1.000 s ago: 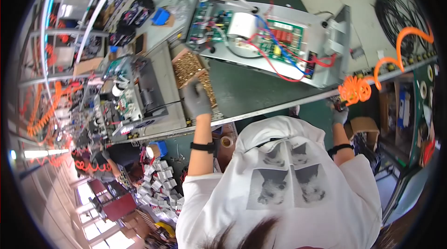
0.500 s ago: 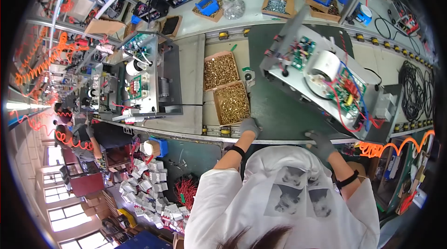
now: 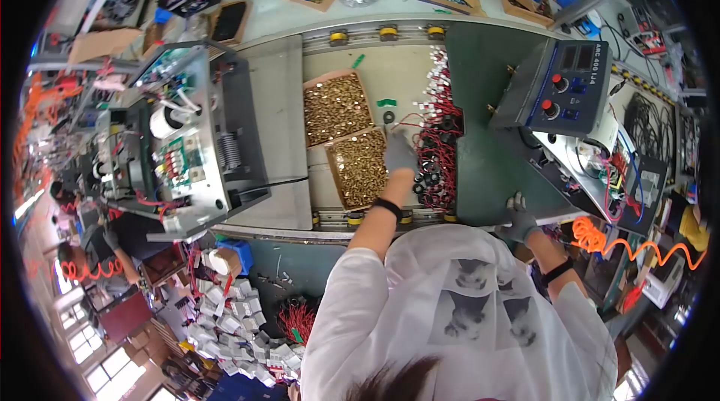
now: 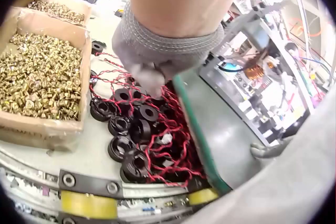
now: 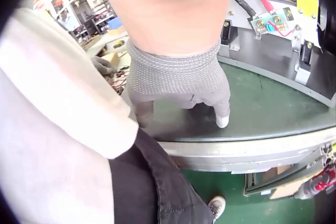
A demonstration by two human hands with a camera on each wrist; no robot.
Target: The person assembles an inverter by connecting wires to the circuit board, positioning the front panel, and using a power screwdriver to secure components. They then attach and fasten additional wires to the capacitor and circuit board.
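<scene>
My left hand (image 3: pixel 401 152), in a grey glove, reaches down at the near side of a pile of black rings with red twisted wires (image 4: pixel 142 129). In the left wrist view the fingers point down among the wires; I cannot tell whether they pinch one. A green-topped board (image 3: pixel 480 169) lies right of the pile, carrying an uncased machine with a dark control panel (image 3: pixel 574 90). My gloved right hand (image 5: pixel 178 90) rests its spread fingertips on the board's front edge, holding nothing.
Two cardboard boxes of brass fasteners (image 3: pixel 360 169) stand left of the pile. Another uncased machine (image 3: pixel 184 146) is farther left. A coiled orange hose (image 3: pixel 592 236) hangs at the front right. Yellow rollers (image 3: pixel 388 32) line the conveyor.
The green board has moved right from the brass boxes, and the ring pile shows between. Its machine has turned, panel toward me. My left hand has gone from the board's edge to the pile.
</scene>
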